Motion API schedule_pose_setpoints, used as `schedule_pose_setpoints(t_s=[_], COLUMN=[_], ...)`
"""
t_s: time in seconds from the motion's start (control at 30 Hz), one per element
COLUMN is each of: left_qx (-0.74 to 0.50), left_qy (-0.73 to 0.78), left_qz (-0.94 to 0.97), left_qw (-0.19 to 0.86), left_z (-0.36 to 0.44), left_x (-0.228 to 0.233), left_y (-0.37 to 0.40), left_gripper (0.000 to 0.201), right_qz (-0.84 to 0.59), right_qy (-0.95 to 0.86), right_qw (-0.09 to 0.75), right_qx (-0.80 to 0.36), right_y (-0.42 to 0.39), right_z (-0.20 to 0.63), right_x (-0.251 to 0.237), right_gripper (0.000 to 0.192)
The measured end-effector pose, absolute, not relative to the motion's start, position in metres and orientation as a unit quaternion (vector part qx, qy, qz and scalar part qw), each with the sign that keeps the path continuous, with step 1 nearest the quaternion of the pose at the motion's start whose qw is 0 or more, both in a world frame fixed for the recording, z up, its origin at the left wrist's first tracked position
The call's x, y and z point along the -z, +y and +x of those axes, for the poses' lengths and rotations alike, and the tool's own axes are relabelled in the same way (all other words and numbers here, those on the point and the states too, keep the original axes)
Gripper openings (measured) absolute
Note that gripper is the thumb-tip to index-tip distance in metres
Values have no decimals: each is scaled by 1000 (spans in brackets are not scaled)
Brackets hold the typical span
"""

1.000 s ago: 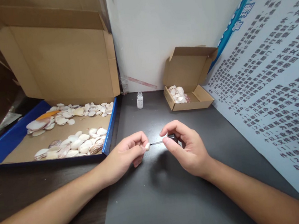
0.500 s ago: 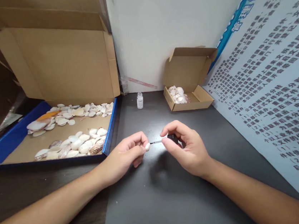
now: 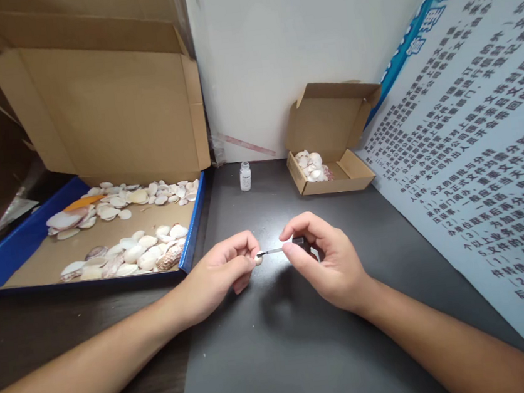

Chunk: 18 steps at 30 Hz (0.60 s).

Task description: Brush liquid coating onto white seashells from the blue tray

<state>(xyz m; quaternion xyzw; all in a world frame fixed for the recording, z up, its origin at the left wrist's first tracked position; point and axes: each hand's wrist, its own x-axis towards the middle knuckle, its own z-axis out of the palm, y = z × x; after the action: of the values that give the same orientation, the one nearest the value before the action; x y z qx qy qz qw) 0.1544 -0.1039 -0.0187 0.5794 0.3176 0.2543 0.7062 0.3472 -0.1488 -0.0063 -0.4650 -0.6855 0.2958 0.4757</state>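
Note:
Between the thumb and fingers of my left hand (image 3: 231, 260) is pinched a small whitish shell (image 3: 258, 260). My right hand (image 3: 323, 256) is closed on the dark cap of a thin brush (image 3: 275, 251), held level over the table. The brush's dark tip points left and meets the shell, touching it as far as I can see. Beyond both hands a small glass bottle (image 3: 245, 178) with a white label stands upright, its neck uncapped.
At left an open blue-sided cardboard box (image 3: 33, 263) holds two groups of pale shells (image 3: 133, 254). A smaller open cardboard box (image 3: 336, 185) with shells stands at the back right. A printed sheet (image 3: 488, 152) lines the right side; a white wall (image 3: 247, 65) rises behind the table.
The shell has turned slightly in my left fingers, and the brush tip now lies over it rather than at its edge. My right hand has shifted very slightly left.

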Motion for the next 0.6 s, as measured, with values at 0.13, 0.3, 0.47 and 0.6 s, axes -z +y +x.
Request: schedule_pose_setpoints(t_s=[0.13,0.3,0.47,0.6], left_qx=[-252,-254,-250,-252], left_qy=[316,311,312,307], left_qz=[581,582,587,587], left_qw=[706,707,704,706], left_z=[154,153,154,153], left_x=[19,19,20,21], left_y=[-104,-104,-103,-103], left_gripper=[13,11,14,11], right_qz=[-465,-460,-481,-459], right_qy=[-686,-689,-683,-693], right_qw=[476,476,469,475], right_qx=[-294,-295,-286,-288], right_y=[-150,-149,-149,-150], right_z=[348,347,346,347], right_x=[6,6,5,5], right_gripper=[3,2,4,4])
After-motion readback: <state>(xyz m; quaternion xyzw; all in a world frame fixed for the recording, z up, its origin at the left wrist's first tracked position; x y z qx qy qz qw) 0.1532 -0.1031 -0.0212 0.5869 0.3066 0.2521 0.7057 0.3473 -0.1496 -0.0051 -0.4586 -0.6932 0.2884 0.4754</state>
